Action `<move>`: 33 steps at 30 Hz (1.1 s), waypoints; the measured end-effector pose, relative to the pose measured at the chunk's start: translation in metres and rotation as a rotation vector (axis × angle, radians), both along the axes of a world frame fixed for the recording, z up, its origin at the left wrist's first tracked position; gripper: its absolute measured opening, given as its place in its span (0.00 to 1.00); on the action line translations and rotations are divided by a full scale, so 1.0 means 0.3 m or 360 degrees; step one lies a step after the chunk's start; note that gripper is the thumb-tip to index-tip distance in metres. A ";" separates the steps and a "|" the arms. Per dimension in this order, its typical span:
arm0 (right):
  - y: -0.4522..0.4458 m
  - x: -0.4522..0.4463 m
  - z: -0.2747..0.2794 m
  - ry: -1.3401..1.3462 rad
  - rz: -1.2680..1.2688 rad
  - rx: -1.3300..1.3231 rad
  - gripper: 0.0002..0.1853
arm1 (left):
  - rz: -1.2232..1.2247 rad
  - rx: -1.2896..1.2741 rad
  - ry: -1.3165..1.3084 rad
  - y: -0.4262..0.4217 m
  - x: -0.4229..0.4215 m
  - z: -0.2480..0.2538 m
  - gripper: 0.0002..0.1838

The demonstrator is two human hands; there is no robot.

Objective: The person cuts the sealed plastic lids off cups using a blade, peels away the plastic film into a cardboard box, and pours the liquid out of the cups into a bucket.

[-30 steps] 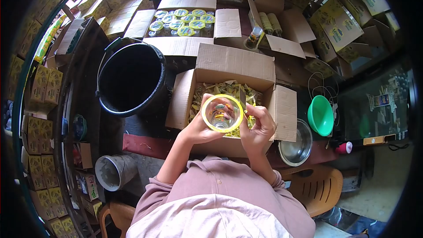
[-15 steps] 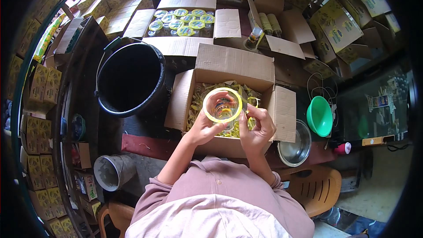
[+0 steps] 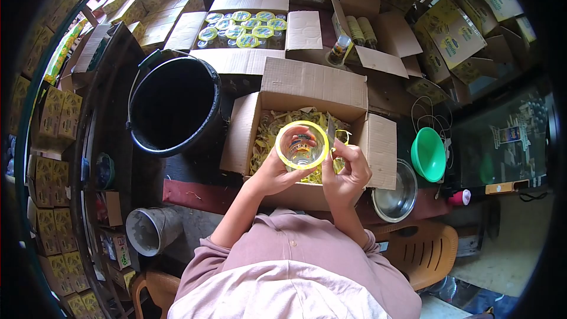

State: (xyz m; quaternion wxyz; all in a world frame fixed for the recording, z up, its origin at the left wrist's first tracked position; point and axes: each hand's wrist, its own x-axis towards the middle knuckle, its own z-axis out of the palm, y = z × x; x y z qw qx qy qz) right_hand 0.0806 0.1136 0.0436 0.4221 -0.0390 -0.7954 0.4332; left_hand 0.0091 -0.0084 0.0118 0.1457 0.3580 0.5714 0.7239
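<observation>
We look down past a mauve shirt (image 3: pixel 271 239) at two bare hands working over an open cardboard carton (image 3: pixel 316 87). The left hand (image 3: pixel 270 176) is curled around a clear cup (image 3: pixel 302 155), its fingers showing through the transparent wall; the cup's mouth, ringed by a bright yellow rim (image 3: pixel 280 136), faces up toward us. The right hand (image 3: pixel 347 171) pinches a thin blade (image 3: pixel 331 128) between thumb and fingers, just beside the rim on its right side. We see the cup held above the carton, where yellow strips (image 3: pixel 264 153) lie in a loose heap.

To the left of the carton we find a large black bucket (image 3: pixel 171 106), with a smaller grey bucket (image 3: pixel 150 230) lower down. On the right sit a shiny round basin (image 3: pixel 394 194) and, just beyond it, a green bowl (image 3: pixel 429 155), near a pink object (image 3: pixel 459 198) we cannot identify.

Farther back, we count two more open boxes: a flapped box (image 3: pixel 245 62) filled with yellow-rimmed cups (image 3: pixel 247 41), and a tall-sided box (image 3: pixel 382 61) holding long stacks (image 3: pixel 362 32). A labelled glass (image 3: pixel 339 52) stands between them. An orange chair (image 3: pixel 422 248) shows at lower right.
</observation>
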 end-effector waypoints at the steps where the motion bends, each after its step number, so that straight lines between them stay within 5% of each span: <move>1: 0.002 0.001 -0.001 -0.0003 -0.0001 -0.0026 0.15 | -0.0011 0.0008 -0.0022 -0.001 -0.001 0.002 0.36; 33: 0.009 0.009 -0.020 0.0058 -0.0034 -0.0100 0.14 | -0.0025 -0.0063 -0.0021 -0.013 -0.024 0.006 0.34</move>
